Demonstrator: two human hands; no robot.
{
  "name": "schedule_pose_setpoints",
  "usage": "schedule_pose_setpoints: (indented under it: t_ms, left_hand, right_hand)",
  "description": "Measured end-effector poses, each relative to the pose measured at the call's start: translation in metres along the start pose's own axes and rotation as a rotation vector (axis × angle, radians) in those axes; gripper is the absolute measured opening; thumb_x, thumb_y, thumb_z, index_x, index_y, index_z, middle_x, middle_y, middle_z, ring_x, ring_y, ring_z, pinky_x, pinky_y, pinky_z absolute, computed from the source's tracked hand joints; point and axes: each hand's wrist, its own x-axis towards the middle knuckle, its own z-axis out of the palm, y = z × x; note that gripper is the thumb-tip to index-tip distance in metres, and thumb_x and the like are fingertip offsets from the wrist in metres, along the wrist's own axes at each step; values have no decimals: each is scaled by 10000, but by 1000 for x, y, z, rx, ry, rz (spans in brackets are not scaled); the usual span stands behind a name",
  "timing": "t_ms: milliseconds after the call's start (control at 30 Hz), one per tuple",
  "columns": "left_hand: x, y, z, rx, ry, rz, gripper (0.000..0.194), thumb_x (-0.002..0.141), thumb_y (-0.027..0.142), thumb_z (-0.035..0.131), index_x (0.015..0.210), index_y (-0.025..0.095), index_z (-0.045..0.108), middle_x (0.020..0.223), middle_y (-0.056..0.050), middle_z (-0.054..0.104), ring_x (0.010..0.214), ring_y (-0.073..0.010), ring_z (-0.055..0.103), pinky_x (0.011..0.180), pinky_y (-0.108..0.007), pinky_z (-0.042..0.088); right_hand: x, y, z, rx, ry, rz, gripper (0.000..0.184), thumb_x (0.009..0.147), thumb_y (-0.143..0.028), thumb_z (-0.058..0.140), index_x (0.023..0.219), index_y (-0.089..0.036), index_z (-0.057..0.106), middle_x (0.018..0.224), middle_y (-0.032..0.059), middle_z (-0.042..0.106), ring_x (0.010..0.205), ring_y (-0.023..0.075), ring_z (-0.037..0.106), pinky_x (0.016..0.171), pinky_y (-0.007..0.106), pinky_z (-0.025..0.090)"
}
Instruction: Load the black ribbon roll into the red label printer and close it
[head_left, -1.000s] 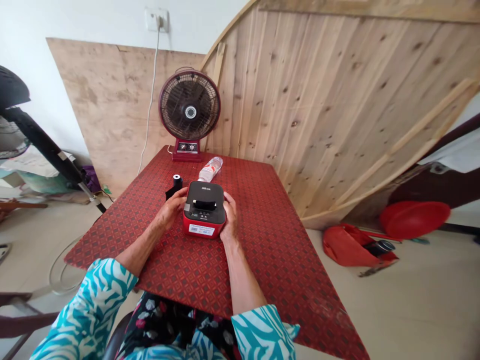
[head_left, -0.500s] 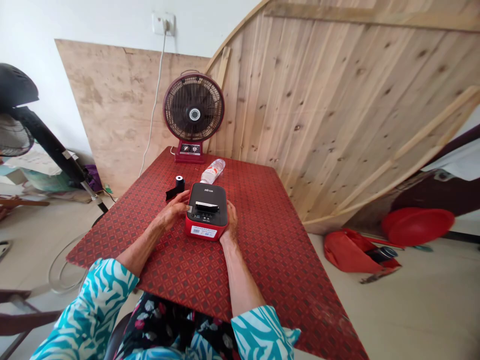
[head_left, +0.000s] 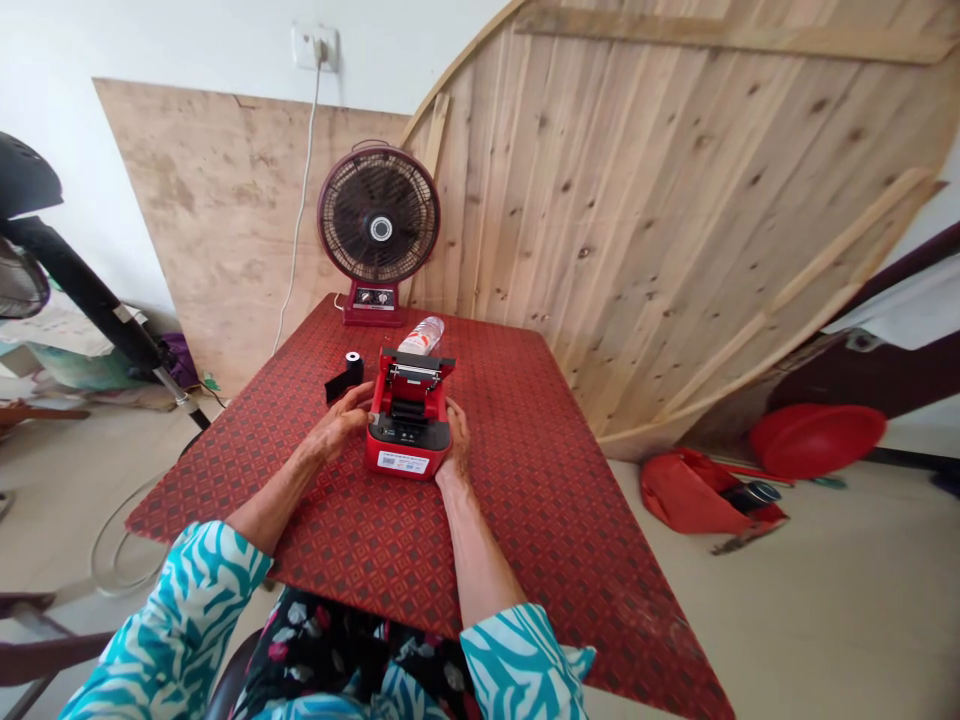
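The left hand [head_left: 339,428]'s fingers spread loosely, a black roll [head_left: 354,363] just beyond them. Between the hands sits the red device [head_left: 409,433], lid [head_left: 415,371] raised — opening seems the step. The right hand [head_left: 455,446]'s fingers flank it, grip unclear — the next move calls for a steady base.

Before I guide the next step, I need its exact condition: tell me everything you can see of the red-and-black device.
The red-and-black device is boxy, with rounded corners and a plastic look. Its lid stands open, tilted up at the far side, with a silvery bar across its underside. A black panel and a white label mark the near end. It sits upright on the patterned table, left hand and right hand against its sides.
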Motion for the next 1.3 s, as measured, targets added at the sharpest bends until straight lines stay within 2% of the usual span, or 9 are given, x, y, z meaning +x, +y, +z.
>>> schedule_pose_setpoints:
  t_ms: [200, 367, 433, 567, 633, 733, 933, 1100, 1300]
  left_hand:
    - [-8, 6, 4, 108, 30, 94, 672, 654, 287, 649, 1315, 214, 549, 1314, -111, 612, 1221, -321, 543, 980, -432, 450]
    - [-10, 34, 18, 405, 161, 378, 340, 730, 390, 660, 1012, 210, 723, 1202, -89, 667, 1197, -289, 544, 1045, -409, 385]
    - [1, 47, 28, 574, 61, 399, 242, 746, 378, 652, 919, 240, 749, 1075, -68, 710, 1063, -264, 610, 1002, -382, 414]
    - [41, 60, 46, 1048, -296, 297, 153, 700, 216, 648, 791, 269, 759, 892, -42, 743, 936, -261, 655, 932, -352, 433]
    - [61, 58, 50, 1248, -357, 234, 145, 659, 175, 663, 733, 270, 745, 814, -42, 742, 896, -268, 667, 869, -335, 450]
    - [80, 53, 51, 1420, -353, 197, 172, 611, 167, 697, 740, 275, 731, 805, -45, 742, 889, -275, 669, 804, -316, 456]
    - [84, 49, 50, 1448, -369, 165, 177, 577, 164, 700, 731, 253, 711, 824, -58, 729, 876, -291, 658, 766, -314, 449]
    - [78, 51, 54, 1458, -337, 142, 257, 580, 155, 693, 821, 241, 711, 864, -70, 722, 872, -300, 654, 762, -325, 451]
    - [62, 62, 62, 1435, -298, 265, 352, 609, 158, 666, 943, 256, 722, 995, -71, 718, 971, -314, 641, 829, -349, 455]
  right_hand:
    - [-2, -6, 4, 21, 25, 30, 517, 724, -549, 592, 1111, -211, 639, 852, -4, 718, 703, 141, 607, 675, 276, 453]
    - [-4, -10, 6, 34, 37, 16, 480, 715, -537, 601, 1058, -205, 647, 889, 9, 716, 745, 149, 605, 700, 279, 446]
    - [-4, -10, 7, 44, 45, 17, 466, 710, -531, 603, 1043, -207, 647, 917, 11, 710, 762, 148, 603, 712, 279, 447]
    - [-3, -9, 6, 43, 30, -1, 453, 715, -521, 603, 1043, -212, 650, 989, 16, 702, 849, 156, 611, 774, 284, 453]
    - [-2, -8, 5, 40, 17, -4, 451, 726, -519, 596, 1056, -217, 648, 1001, 17, 705, 881, 165, 615, 786, 289, 460]
    - [0, -3, 4, 39, 4, -19, 455, 739, -525, 587, 1073, -223, 649, 988, 18, 712, 916, 176, 620, 793, 295, 470]
    - [3, 1, 3, 48, 6, -17, 436, 740, -516, 593, 1063, -231, 659, 985, 11, 716, 941, 182, 618, 812, 303, 471]
    - [1, -2, 4, 53, 7, 3, 423, 739, -497, 598, 1059, -227, 660, 1010, 14, 712, 945, 180, 615, 835, 306, 460]
    - [1, -4, 4, 44, 8, 0, 430, 736, -504, 597, 1056, -224, 658, 1028, 21, 703, 969, 184, 603, 848, 312, 454]
